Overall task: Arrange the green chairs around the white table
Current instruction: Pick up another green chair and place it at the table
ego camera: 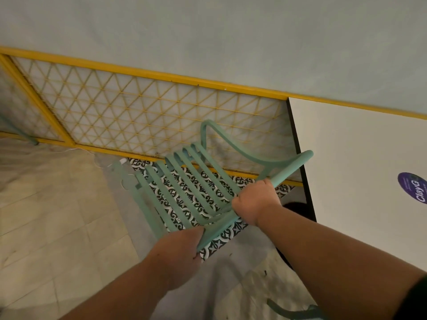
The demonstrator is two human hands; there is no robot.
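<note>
A green slatted metal chair (184,181) is in the middle of the view, blurred and tilted, above the patterned floor tiles. My left hand (182,252) grips the chair's near frame bar at its lower end. My right hand (254,202) is closed around the same green bar higher up, near the curved armrest. The white table (360,172) with a dark edge fills the right side, and the chair's armrest sits just beside its left edge. A purple sticker (413,190) lies on the tabletop.
A yellow lattice panel (138,112) runs along the pale green wall behind the chair. Black-and-white patterned tiles (221,239) and beige tiles cover the floor. Part of another green chair (293,311) shows at the bottom right, and a green leg (20,132) at far left.
</note>
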